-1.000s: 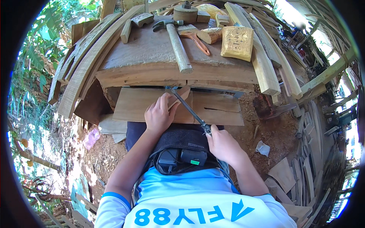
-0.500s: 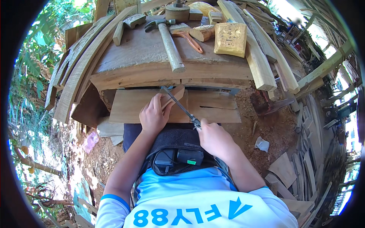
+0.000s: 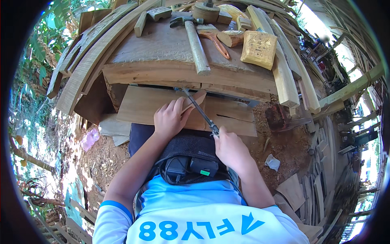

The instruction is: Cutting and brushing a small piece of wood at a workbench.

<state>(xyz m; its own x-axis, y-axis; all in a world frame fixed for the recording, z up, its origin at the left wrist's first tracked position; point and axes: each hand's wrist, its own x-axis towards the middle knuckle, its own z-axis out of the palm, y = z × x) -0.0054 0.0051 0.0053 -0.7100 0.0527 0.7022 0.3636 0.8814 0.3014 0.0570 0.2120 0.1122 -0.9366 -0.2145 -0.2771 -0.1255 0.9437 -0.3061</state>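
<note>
My left hand (image 3: pixel 170 118) is closed round a small pointed piece of wood (image 3: pixel 199 97), holding it over a wide flat board (image 3: pixel 140 103) across my lap. A long thin dark metal tool (image 3: pixel 200 109) lies slantwise across the wood piece, its far end near the bench's front edge. My right hand (image 3: pixel 232 149) grips the tool's near end; its handle is mostly hidden in my fingers. Seen edge-on, the tool could be a saw or a file; I cannot tell which. A long dark crack runs through the right part of the board.
On the thick wooden bench (image 3: pixel 162 49) lie a claw hammer (image 3: pixel 196 49), a brush with an orange-brown handle (image 3: pixel 217 42), a yellowish block (image 3: pixel 258 49) and wood offcuts. Long planks (image 3: pixel 101 49) flank it. Scrap wood (image 3: pixel 313 195) is heaped at the right, a pink bag (image 3: pixel 90 139) lies left.
The whole view has shifted slightly, with the bench and its tools appearing further right. Both hands keep their grips, and the tool still crosses the wood piece at a similar slant.
</note>
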